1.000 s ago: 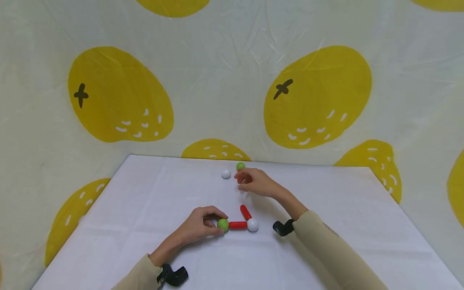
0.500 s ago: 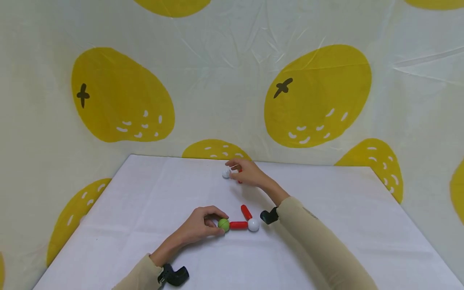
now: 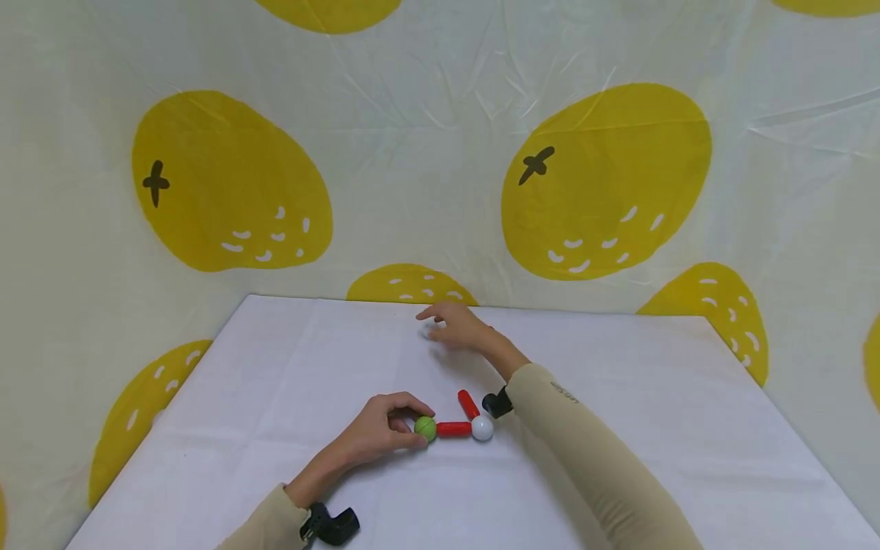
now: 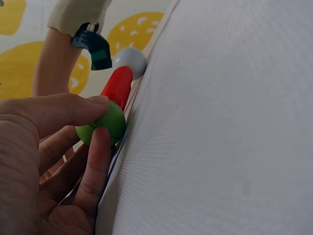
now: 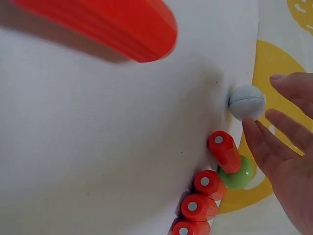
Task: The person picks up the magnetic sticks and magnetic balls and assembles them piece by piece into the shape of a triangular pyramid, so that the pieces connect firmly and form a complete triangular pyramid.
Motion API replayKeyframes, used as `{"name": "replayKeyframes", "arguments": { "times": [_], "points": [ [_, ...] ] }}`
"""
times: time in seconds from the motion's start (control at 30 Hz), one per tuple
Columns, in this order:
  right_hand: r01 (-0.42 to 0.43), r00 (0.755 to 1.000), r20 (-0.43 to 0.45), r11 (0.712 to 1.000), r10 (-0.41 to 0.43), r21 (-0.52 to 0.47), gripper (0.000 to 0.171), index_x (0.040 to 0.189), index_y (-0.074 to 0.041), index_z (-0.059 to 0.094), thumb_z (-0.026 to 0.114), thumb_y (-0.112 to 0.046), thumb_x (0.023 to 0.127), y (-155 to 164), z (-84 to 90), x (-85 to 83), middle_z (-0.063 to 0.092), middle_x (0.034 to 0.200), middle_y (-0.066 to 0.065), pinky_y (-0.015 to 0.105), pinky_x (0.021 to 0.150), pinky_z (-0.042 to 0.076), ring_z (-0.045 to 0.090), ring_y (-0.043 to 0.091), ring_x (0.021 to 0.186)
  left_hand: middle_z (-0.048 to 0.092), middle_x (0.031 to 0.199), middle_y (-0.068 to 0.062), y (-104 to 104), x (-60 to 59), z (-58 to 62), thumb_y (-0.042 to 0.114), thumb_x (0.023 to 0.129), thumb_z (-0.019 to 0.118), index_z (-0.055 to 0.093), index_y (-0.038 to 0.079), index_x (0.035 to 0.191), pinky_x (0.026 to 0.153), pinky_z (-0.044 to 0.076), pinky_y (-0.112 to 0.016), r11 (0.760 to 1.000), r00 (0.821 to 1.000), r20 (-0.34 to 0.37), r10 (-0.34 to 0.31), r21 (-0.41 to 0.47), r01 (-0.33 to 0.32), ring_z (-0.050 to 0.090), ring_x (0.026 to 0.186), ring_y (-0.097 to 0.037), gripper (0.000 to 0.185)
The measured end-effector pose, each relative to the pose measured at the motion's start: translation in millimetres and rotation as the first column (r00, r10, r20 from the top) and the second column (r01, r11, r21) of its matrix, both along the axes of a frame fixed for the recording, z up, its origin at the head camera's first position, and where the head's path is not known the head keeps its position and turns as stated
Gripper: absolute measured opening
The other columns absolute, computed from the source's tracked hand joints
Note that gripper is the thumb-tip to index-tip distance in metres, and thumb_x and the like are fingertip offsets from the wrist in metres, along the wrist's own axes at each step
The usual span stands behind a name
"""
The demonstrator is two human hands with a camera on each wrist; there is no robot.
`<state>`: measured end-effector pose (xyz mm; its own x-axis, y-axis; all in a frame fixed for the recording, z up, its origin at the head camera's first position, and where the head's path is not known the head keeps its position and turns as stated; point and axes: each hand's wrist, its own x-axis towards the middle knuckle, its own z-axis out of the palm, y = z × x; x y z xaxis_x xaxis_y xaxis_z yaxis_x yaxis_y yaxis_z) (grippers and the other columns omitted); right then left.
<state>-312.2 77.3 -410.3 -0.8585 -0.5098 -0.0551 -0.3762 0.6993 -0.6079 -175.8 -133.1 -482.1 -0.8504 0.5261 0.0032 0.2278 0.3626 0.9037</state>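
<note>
My left hand [image 3: 385,428] pinches a green ball [image 3: 425,428] between thumb and fingers. A red rod [image 3: 454,429] joins that ball to a white ball [image 3: 482,428], and a second red rod [image 3: 468,404] angles away from the white one. At the back of the table, my right hand [image 3: 457,325] reaches around another white ball [image 5: 247,103]. In the right wrist view its fingers are spread, one fingertip at the ball's edge; whether it touches cannot be told. The head view mostly hides this ball behind the hand.
Beside the far white ball, the right wrist view shows another green ball [image 5: 236,172] with a red rod [image 5: 225,151] in front of it. Several more red rods [image 5: 199,207] lie in a row. A white cloth covers the table [image 3: 275,382]; a patterned sheet [image 3: 412,153] hangs behind.
My right hand has moved left from the far green ball and red rod to the far white ball. My left hand stays on its green ball.
</note>
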Motion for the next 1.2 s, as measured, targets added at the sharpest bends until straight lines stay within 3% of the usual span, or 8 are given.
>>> {"name": "replayKeyframes", "arguments": {
  "times": [0.17, 0.5, 0.87, 1.2],
  "points": [
    [-0.018, 0.998, -0.06, 0.995, 0.024, 0.102, 0.034, 0.132, -0.011, 0.071, 0.062, -0.011, 0.099, -3.5, -6.7, -2.4, 0.068, 0.138, 0.009, 0.045, 0.108, 0.051, 0.06, 0.029, 0.126, 0.073, 0.116, 0.002, 0.6, 0.6, -2.1, 0.025, 0.086, 0.084, 0.076, 0.021, 0.117, 0.079, 0.054, -0.018, 1.0, 1.0, 0.004, 0.008, -0.006, -0.008, 0.062, 0.099, -0.012, 0.032],
    [-0.064, 0.995, -0.066, 0.972, 0.081, 0.226, 0.027, 0.122, -0.015, 0.074, 0.065, -0.008, 0.097, -7.1, -11.0, 3.8, 0.073, 0.12, 0.004, 0.037, 0.098, 0.054, 0.059, 0.021, 0.103, 0.073, 0.114, 0.0, -0.9, 1.2, -0.9, 0.023, 0.086, 0.084, 0.076, 0.018, 0.118, 0.078, 0.054, -0.018, 1.0, 1.0, 0.0, 0.0, 0.001, 0.0, 0.063, 0.097, -0.011, 0.033],
    [-0.095, 0.989, -0.104, 0.987, 0.109, 0.133, 0.024, 0.116, -0.01, 0.075, 0.069, -0.008, 0.093, 0.6, -4.4, 8.5, 0.072, 0.102, 0.005, 0.031, 0.086, 0.053, 0.058, 0.018, 0.091, 0.074, 0.114, 0.0, -1.0, -0.6, -1.7, 0.021, 0.086, 0.084, 0.076, 0.017, 0.118, 0.079, 0.055, -0.017, 1.0, 1.0, 0.008, -0.004, 0.024, 0.004, 0.064, 0.1, -0.011, 0.033],
    [-0.152, 0.983, -0.098, 0.988, 0.155, 0.042, 0.027, 0.119, -0.005, 0.073, 0.074, -0.012, 0.093, 15.4, 5.9, 18.4, 0.075, 0.105, 0.009, 0.032, 0.089, 0.054, 0.062, 0.019, 0.094, 0.074, 0.114, 0.0, -1.2, -0.9, -1.8, 0.022, 0.086, 0.084, 0.076, 0.017, 0.118, 0.079, 0.055, -0.018, 1.0, 1.0, 0.0, -0.01, 0.028, 0.01, 0.064, 0.1, -0.011, 0.033]
  ]
}}
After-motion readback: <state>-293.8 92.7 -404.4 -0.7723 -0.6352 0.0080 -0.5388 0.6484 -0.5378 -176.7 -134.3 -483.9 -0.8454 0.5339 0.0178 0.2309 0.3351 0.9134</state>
